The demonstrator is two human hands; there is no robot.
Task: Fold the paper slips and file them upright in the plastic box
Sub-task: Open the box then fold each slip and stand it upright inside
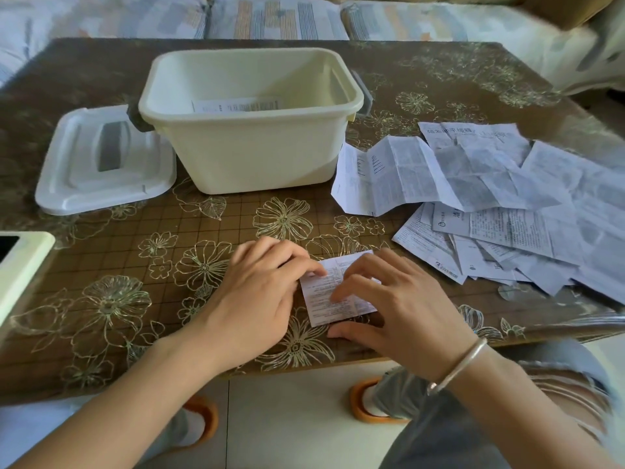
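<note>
Pressing flat on the folded slip (319,304) lying between them, left grip (260,292) and right grip (392,299) clasp nothing.

Looks like a home, a living room: low table (101,299) with a flowery cover, soft sofa (270,18) with striped cushions just behind, tiled floor (287,418), orange slippers (365,404) on feet.

Folded printed slip (316,308) lies flat before open cream box (263,157).
</note>
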